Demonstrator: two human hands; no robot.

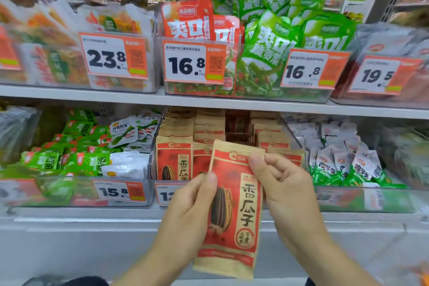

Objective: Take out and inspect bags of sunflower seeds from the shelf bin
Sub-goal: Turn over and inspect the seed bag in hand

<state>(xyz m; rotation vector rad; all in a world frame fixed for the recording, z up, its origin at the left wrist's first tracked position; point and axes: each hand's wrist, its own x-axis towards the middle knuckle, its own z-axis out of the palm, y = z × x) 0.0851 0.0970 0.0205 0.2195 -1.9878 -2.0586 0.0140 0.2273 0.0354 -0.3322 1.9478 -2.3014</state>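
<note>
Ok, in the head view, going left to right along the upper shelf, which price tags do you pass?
23.8 tag → first 16.8 tag → second 16.8 tag → 19.5 tag.

Shop; price tags point(115, 58), snack bins point(301, 97)

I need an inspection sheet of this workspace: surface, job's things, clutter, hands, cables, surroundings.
Surface: lower shelf carrying clear bins.
Job's things: one sunflower seed bag held out in front of the seed bin; more such bags stand inside it.
Clutter: green snack packs in the bin to the left.
Hands: left hand pinches the bag's left edge; right hand pinches its top right.
Cables: nothing seen.
Surroundings: upper shelf with price tags.
</note>
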